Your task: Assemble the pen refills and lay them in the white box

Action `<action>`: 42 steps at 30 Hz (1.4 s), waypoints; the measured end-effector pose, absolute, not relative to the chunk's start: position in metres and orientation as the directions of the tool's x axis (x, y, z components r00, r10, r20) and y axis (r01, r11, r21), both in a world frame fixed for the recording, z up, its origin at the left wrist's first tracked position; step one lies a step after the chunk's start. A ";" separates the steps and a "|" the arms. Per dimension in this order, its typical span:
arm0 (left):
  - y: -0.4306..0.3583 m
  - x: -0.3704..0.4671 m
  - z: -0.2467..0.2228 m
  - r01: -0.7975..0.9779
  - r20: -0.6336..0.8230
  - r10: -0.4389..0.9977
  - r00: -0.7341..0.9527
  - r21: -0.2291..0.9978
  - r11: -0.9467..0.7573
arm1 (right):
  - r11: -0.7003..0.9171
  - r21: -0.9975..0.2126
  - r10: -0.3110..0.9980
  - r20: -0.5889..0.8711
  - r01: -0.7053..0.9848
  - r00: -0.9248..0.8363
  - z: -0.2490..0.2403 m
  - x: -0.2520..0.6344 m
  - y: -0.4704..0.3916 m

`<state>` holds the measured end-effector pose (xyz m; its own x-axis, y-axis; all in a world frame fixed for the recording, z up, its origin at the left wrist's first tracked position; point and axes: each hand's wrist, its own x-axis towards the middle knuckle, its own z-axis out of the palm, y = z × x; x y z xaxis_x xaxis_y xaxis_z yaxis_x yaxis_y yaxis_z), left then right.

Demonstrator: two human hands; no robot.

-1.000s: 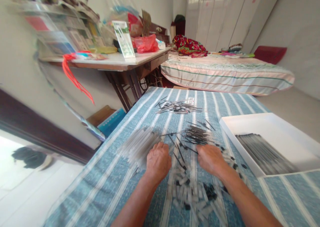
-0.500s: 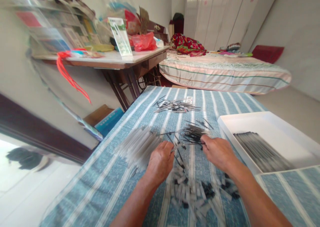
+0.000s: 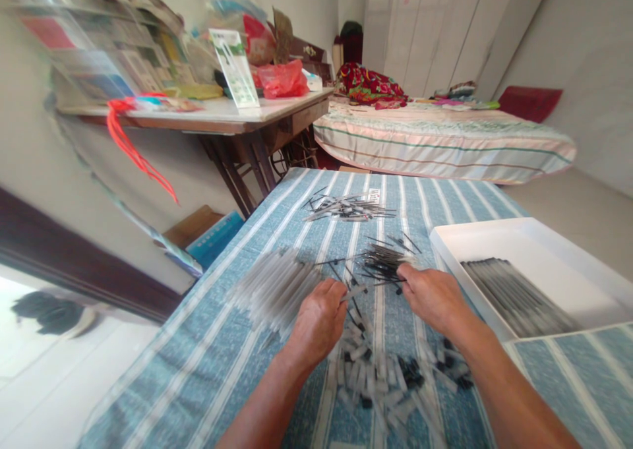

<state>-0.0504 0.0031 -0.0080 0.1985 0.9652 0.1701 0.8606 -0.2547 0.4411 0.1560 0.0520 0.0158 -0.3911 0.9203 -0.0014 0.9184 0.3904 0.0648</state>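
Note:
My left hand (image 3: 320,314) is closed on a translucent tube (image 3: 355,292) whose end sticks out to the right of the fingers. Left of it lies a bundle of pale translucent tubes (image 3: 277,291). My right hand (image 3: 429,292) has its fingertips pinched together at the right end of a pile of thin black rods (image 3: 383,262); what they grip is too small to make out. Short clear pieces and black caps (image 3: 380,380) are scattered between my forearms.
A white box (image 3: 568,258) on the right holds a row of dark-filled tubes (image 3: 519,297). Farther back on the striped cloth (image 3: 237,264) lies a mixed pile of thin parts (image 3: 346,206). A side table (image 3: 237,124) and a bed (image 3: 435,136) stand behind.
Both hands stay almost in place. The tube in my left hand has tilted slightly and its far end no longer shows the same dark tip. The view has shifted very slightly.

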 end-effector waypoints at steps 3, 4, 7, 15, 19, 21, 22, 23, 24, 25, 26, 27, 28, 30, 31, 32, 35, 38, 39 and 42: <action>0.002 -0.049 -0.007 0.846 0.164 0.964 0.209 0.464 -0.262 | 0.402 0.081 0.915 0.004 0.912 -0.404 0.017 0.156 0.052; 0.001 -0.049 -0.006 0.838 0.160 0.964 0.213 0.477 -0.264 | 0.406 0.088 0.913 0.003 0.910 -0.407 0.018 0.156 0.051; 0.000 -0.047 -0.003 0.800 0.137 0.967 0.215 0.544 -0.255 | 0.427 0.102 0.902 0.019 0.899 -0.431 0.020 0.154 0.048; -0.001 -0.041 -0.002 0.622 0.085 0.973 0.213 0.756 -0.203 | 0.620 0.043 0.767 0.179 0.783 -0.617 0.023 0.138 0.030; -0.002 -0.041 -0.002 0.518 0.078 0.979 0.190 0.839 -0.168 | 0.674 -0.040 0.700 0.352 0.737 -0.621 0.022 0.139 0.025; -0.002 -0.042 -0.001 0.401 0.053 0.988 0.147 0.910 -0.108 | 0.666 -0.100 0.708 0.398 0.739 -0.584 0.023 0.142 0.025; -0.001 -0.042 -0.001 0.316 0.041 0.991 0.127 0.945 -0.080 | 0.656 -0.130 0.722 0.396 0.744 -0.567 0.023 0.143 0.026; -0.001 -0.042 0.000 0.226 0.031 0.993 0.110 0.973 -0.055 | 0.643 -0.156 0.741 0.375 0.750 -0.557 0.022 0.144 0.027; -0.001 -0.043 0.002 0.142 0.023 0.995 0.095 0.989 -0.036 | 0.627 -0.177 0.762 0.338 0.759 -0.552 0.022 0.144 0.028; -0.001 -0.043 0.003 0.071 0.016 0.997 0.078 0.997 -0.021 | 0.608 -0.191 0.785 0.291 0.770 -0.547 0.021 0.144 0.030; -0.002 -0.043 0.004 0.014 0.008 0.998 0.059 1.000 -0.009 | 0.587 -0.200 0.806 0.237 0.785 -0.542 0.020 0.144 0.032; -0.002 -0.043 0.005 -0.030 -0.001 0.999 0.042 1.000 0.002 | 0.565 -0.203 0.824 0.179 0.799 -0.537 0.019 0.145 0.034; -0.002 -0.043 0.006 -0.066 -0.008 0.999 0.032 0.998 0.010 | 0.546 -0.205 0.838 0.122 0.812 -0.533 0.018 0.145 0.037; -0.003 -0.044 0.008 -0.126 -0.008 1.000 0.027 0.992 0.011 | 0.513 -0.214 0.853 0.018 0.831 -0.522 0.016 0.148 0.043; -0.003 -0.044 0.008 -0.149 -0.003 1.000 0.031 0.989 0.008 | 0.503 -0.222 0.853 -0.029 0.835 -0.521 0.015 0.150 0.045; -0.004 -0.045 0.008 -0.167 0.002 0.999 0.036 0.986 0.004 | 0.497 -0.239 0.846 -0.077 0.834 -0.527 0.014 0.152 0.047; -0.003 -0.045 0.009 -0.192 0.006 0.999 0.044 0.981 0.002 | 0.501 -0.342 0.771 -0.240 0.795 -0.590 0.013 0.161 0.046; -0.002 -0.045 0.008 -0.188 0.008 0.999 0.053 0.982 0.002 | 0.499 -0.426 0.667 -0.367 0.755 -0.648 0.009 0.167 0.037; -0.002 -0.045 0.008 -0.187 0.010 0.998 0.060 0.982 0.001 | 0.497 -0.434 0.650 -0.388 0.751 -0.654 0.007 0.169 0.033; -0.002 -0.043 0.008 -0.181 0.007 0.996 0.087 0.983 0.009 | 0.495 -0.434 0.652 -0.388 0.753 -0.652 0.002 0.170 0.025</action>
